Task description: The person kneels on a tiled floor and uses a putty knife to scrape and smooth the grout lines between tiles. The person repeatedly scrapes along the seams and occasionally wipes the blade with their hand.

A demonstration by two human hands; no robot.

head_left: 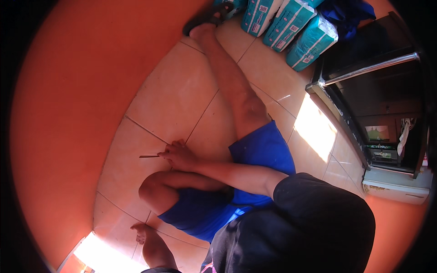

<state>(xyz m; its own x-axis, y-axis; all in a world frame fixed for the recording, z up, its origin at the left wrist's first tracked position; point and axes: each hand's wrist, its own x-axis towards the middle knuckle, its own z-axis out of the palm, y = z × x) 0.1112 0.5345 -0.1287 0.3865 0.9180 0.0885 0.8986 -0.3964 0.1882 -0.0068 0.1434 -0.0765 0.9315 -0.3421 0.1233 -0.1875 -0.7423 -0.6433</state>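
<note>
My right hand [180, 155] is closed on a slim, dark stick-like thing [149, 156], whose free end points left toward the orange wall. What exactly it is, I cannot make out. That hand hovers just past my bent left knee [157, 191], over the tiled floor [159, 104]. Lower down on the left, my left hand [140, 233] holds nothing, its fingers loosely apart, low near the floor. I am seated, with my right leg [232, 77] stretched forward.
An orange wall [68, 113] runs along the left. Teal-and-white packages [291, 25] stand at the far end, beside dark blue fabric [348, 16]. On the right is a dark cabinet [373, 77] with a metal bar [371, 69]. Sunlight patches the floor [316, 127].
</note>
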